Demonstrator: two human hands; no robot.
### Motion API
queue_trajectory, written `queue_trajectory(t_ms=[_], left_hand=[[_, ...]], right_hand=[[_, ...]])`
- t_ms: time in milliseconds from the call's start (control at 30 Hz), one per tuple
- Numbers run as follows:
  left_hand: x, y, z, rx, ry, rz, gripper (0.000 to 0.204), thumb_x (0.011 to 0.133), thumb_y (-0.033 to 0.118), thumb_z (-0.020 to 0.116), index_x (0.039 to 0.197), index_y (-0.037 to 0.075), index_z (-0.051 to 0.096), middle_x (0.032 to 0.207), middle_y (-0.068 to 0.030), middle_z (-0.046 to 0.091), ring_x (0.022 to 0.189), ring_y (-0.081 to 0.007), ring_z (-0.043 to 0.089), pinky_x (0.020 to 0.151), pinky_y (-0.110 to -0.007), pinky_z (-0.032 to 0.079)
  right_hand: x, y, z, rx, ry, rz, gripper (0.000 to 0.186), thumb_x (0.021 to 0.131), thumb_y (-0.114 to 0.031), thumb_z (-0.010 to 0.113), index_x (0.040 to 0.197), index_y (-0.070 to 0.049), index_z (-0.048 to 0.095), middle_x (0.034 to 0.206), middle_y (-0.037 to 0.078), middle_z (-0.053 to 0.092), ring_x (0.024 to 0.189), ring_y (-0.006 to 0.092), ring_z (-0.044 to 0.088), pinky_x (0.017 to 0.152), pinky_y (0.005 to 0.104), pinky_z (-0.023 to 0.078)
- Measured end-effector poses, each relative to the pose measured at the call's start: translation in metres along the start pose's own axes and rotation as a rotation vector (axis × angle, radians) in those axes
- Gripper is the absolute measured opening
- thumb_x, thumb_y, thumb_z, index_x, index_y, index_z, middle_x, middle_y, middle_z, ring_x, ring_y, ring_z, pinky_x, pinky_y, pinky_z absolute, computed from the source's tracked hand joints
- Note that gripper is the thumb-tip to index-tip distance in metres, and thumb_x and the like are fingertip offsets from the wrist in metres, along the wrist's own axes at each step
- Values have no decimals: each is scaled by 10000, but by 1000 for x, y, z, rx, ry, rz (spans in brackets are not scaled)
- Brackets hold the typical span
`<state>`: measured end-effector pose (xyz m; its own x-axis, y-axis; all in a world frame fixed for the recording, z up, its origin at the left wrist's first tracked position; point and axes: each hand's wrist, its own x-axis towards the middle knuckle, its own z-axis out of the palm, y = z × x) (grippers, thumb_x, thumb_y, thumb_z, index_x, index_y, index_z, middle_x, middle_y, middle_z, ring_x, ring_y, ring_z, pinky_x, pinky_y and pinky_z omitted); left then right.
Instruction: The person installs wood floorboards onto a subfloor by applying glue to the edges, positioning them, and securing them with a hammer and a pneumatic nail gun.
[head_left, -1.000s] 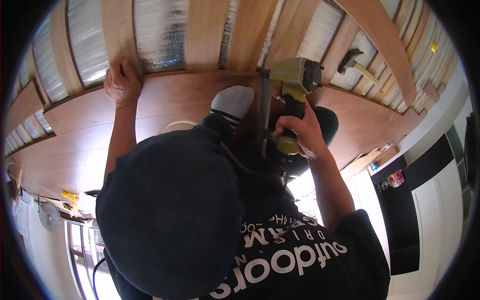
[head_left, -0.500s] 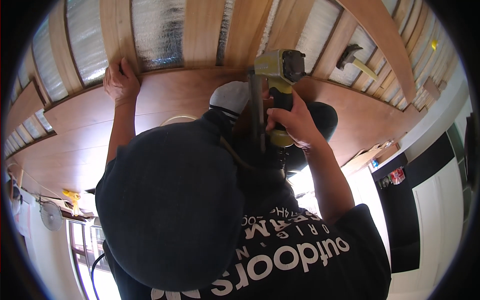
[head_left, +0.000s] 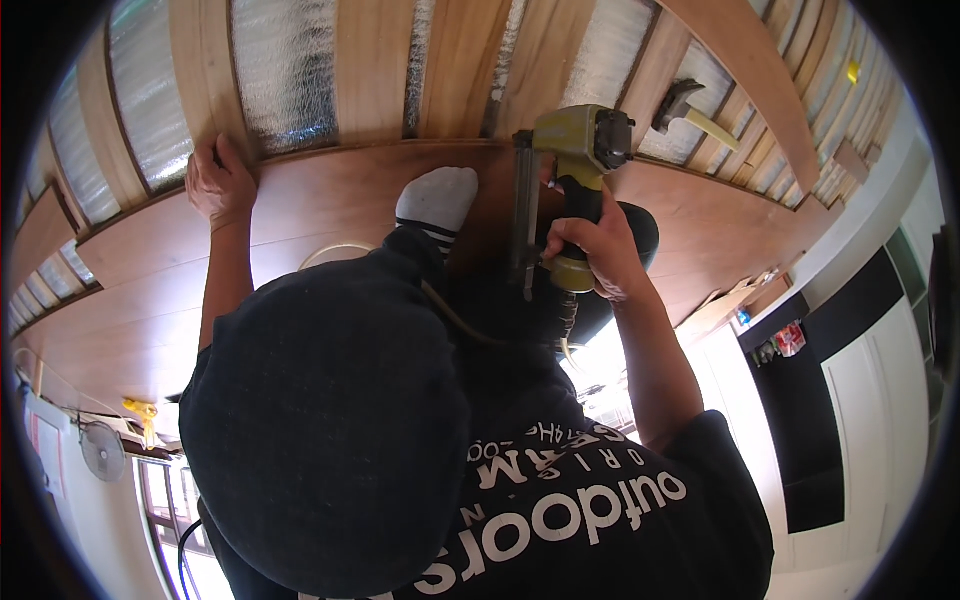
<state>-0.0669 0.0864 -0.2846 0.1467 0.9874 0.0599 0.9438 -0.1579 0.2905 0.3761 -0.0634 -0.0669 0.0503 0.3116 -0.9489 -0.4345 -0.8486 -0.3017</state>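
Note:
My left hand (head_left: 220, 180) rests at the far edge of the reddish-brown floorboards (head_left: 320, 185), with its fingers curled over the edge beside a pale wooden batten (head_left: 205, 70). In my right hand (head_left: 603, 245) is a yellow-green and black nail gun (head_left: 580, 145), gripped by its handle. Its head is up near the boards' far edge, and a long dark magazine (head_left: 525, 215) runs along its left side. A pale hose (head_left: 568, 350) hangs below the handle. Whether the nose touches the wood is hidden.
Silver foil (head_left: 285, 70) shows between the battens ahead. A hammer (head_left: 695, 112) lies on them to the right, near a long loose board (head_left: 750, 70). My socked foot (head_left: 437, 205) is between my hands. A fan (head_left: 103, 450) stands at the left.
The view has shifted a little, so the battens and hammer sit further left. My right hand has carried the nail gun to the right along the edge; my left hand keeps its place.

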Motion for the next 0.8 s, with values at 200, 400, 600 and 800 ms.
queue_trajectory(t_ms=[200, 400, 600, 800], left_hand=[[-2, -5, 0, 27, -32, -11, 213, 1008, 291, 626, 983, 85, 674, 882, -140, 696, 835, -391, 664, 751, -506, 523], [-1, 0, -3, 54, -60, -55, 201, 1003, 279, 630, 979, 82, 666, 865, -141, 690, 827, -391, 664, 745, -507, 521], [-4, -3, 0, 50, -42, -4, 183, 996, 256, 636, 1029, 80, 673, 871, -144, 700, 811, -387, 670, 746, -500, 528], [0, 1, -2, 37, -4, -8, 187, 997, 261, 636, 1020, 81, 684, 865, -144, 696, 805, -388, 669, 746, -496, 531]], right_hand=[[6, -14, 2, -83, -60, 42, 529, 848, 21, 634, 1361, -8, 507, 873, 79, 620, 685, 167, 639, 677, 309, 546], [1, -7, -1, -147, -27, 32, 509, 843, 33, 626, 1338, -5, 512, 825, 73, 603, 668, 160, 619, 659, 301, 528], [2, -14, -12, -88, -33, 37, 505, 845, 41, 637, 1333, -16, 517, 907, 80, 615, 673, 157, 618, 653, 305, 541], [0, -5, -19, -117, 16, 34, 514, 845, 50, 640, 1339, -22, 514, 944, 82, 625, 683, 162, 628, 662, 311, 554]])
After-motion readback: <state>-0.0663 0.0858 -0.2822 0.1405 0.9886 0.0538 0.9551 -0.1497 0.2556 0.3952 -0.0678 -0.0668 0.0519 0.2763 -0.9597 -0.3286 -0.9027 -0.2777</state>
